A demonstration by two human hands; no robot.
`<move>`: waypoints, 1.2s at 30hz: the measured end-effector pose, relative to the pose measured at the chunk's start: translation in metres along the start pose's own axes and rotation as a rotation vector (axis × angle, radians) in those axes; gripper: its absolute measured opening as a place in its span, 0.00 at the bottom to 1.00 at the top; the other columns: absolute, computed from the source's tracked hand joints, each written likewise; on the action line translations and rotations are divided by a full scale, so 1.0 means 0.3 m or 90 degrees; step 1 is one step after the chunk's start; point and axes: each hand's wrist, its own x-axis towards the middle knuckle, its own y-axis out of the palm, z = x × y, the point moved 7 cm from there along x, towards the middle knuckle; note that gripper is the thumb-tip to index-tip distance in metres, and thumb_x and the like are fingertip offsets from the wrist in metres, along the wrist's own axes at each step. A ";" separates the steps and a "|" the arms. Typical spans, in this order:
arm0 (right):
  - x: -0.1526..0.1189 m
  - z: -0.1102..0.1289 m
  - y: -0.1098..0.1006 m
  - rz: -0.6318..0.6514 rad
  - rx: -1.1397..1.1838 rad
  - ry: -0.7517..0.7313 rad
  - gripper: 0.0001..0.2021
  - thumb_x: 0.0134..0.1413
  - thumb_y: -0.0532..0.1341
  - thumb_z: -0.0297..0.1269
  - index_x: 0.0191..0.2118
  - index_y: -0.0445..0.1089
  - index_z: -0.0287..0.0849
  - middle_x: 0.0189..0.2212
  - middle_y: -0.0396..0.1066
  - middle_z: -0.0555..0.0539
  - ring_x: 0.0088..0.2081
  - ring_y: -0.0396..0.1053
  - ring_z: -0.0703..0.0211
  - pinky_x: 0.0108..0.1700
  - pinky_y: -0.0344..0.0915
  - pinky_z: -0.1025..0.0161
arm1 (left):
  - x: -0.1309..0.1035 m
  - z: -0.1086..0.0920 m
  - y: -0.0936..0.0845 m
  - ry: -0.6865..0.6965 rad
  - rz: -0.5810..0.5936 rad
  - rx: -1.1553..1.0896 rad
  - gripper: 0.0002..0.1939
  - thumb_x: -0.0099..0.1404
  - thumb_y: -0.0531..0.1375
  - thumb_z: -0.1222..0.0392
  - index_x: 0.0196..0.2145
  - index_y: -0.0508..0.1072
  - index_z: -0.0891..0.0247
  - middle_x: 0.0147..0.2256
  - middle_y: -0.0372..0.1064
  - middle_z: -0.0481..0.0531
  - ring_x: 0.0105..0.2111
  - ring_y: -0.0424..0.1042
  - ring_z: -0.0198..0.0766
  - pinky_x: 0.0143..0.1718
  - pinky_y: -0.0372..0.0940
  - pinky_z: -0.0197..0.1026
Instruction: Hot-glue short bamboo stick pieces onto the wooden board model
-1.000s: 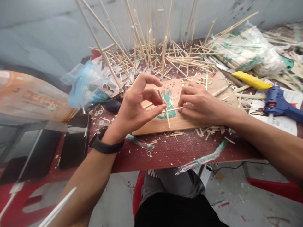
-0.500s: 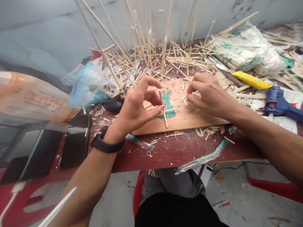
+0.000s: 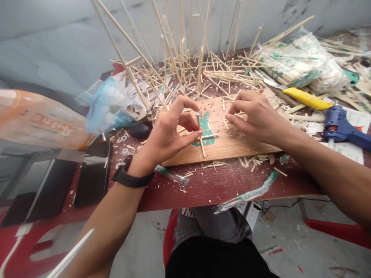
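Mid-frame, my left hand [image 3: 171, 129] pinches thin, crossed wood sticks [image 3: 202, 146]. My right hand [image 3: 253, 114] half curls; can't tell its hold.

Workshop: glue gun [image 3: 337, 125], heaped sticks [image 3: 232, 75]

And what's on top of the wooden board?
A green patch and wood bits; over them, thin sticks in the left hand. Areas behind that hand and the right hand are hidden.
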 end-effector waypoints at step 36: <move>0.063 0.055 0.050 0.112 0.100 -0.066 0.11 0.69 0.62 0.41 0.38 0.79 0.43 0.35 0.69 0.46 0.37 0.65 0.55 0.42 0.59 0.56 | -0.009 -0.058 -0.116 0.019 -0.097 -0.024 0.24 0.66 0.70 0.61 0.55 0.66 0.56 0.32 0.75 0.43 0.36 0.85 0.40 0.41 0.83 0.44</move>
